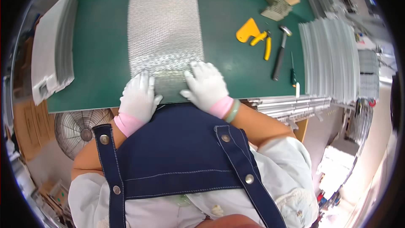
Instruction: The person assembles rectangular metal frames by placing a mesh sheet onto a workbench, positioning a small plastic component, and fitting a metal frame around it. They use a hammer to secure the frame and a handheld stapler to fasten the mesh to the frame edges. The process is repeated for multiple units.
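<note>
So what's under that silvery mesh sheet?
Green shows through the near end of the mesh sheet, matching the green tabletop beside it. What lies under its denser part, the left hand and the right hand is hidden.

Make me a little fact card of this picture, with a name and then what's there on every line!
Table: green, flat-topped table
Middle: rectangular silver metal mesh sheet
Left hand: white glove with pink cuff, on the mesh's near left corner
Right hand: white glove with pink cuff, on its near right edge
Tools at right: yellow-handled pliers; black-handled metal hammer; thin dark-handled screwdriver
Below table, left: round wire-caged fan
</note>
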Tool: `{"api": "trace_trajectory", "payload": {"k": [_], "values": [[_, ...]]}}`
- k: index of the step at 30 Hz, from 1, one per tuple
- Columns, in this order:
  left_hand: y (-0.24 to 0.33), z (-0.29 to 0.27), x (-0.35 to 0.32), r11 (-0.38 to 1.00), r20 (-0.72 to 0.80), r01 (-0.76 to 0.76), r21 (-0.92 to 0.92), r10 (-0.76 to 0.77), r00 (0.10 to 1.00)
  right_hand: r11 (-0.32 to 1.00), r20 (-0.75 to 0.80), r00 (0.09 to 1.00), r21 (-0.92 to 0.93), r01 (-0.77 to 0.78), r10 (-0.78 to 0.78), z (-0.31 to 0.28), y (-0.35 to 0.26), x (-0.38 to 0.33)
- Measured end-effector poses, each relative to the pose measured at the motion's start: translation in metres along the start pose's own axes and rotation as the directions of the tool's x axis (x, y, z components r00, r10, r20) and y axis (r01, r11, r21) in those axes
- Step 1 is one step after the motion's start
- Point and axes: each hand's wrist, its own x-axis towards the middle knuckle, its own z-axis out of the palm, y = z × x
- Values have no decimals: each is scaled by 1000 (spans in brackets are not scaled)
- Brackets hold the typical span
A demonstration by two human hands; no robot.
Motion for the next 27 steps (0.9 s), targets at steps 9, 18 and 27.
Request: {"api": "trace_trajectory", "payload": {"k": [9, 18, 27], "values": [[6, -23, 10, 999, 124, 41, 18, -43, 991, 882, -607, 787, -303, -360, 113, -78, 234, 45], [4, -22, 9, 993, -81, 11, -120, -21, 997, 813, -220, 785, 230, -535, 579, -128, 324, 37], [29, -20, -33, 983, -55, -51, -177, 41, 998, 672, -184, 655, 45, -739, 733, -153, 305, -4]]}}
